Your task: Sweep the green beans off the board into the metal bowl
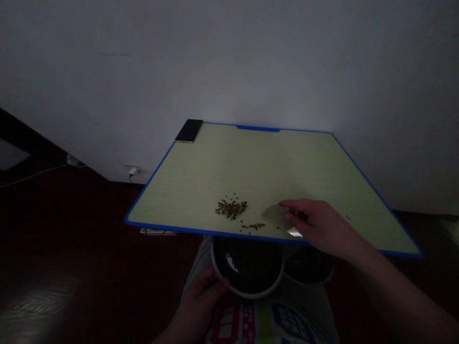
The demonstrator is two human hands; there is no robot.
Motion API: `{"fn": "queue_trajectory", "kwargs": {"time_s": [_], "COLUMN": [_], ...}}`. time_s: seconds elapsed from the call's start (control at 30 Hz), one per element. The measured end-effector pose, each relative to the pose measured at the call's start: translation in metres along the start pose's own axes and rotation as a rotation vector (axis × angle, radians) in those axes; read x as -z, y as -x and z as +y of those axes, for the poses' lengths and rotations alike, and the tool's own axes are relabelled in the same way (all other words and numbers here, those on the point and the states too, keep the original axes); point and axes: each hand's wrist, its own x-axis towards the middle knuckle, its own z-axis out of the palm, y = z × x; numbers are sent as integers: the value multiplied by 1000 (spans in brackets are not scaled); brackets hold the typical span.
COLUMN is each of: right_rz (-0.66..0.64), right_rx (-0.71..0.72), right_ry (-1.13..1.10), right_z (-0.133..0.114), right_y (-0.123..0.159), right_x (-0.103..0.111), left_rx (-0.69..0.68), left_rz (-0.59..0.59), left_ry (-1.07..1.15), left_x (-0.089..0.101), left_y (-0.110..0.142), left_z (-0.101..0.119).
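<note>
My right hand point(311, 222) pinches a clear plastic protractor point(276, 216), which rests against the pale tabletop point(272, 162) near its front edge. Left of the protractor lies a small heap of greenish-brown beans or seeds point(231, 208), with a thin trail of them reaching toward the protractor. Below the table's front edge my left hand point(204, 291) is closed on the rim of a dark bowl point(251, 295) with a pale rim. What lies inside that bowl is too dim to make out.
A second dark bowl point(310, 270) sits to the right of the first, partly under the table edge. A black phone point(189, 131) lies at the table's back left corner. A printed, colourful bag or cloth point(263, 322) covers my lap. The wall point(251, 62) stands behind the table.
</note>
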Motion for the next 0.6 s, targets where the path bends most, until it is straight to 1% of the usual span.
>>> {"fn": "queue_trajectory", "kwargs": {"time_s": [0.3, 0.6], "right_rz": [-90, -178], "right_rx": [44, 85], "right_ry": [10, -37], "right_z": [-35, -59], "right_y": [-27, -34], "right_x": [-15, -21], "left_rx": [-4, 1], "left_rz": [-9, -53], "left_ry": [26, 75], "left_x": [-3, -1], "left_y": [6, 5], "left_z": [3, 4]}}
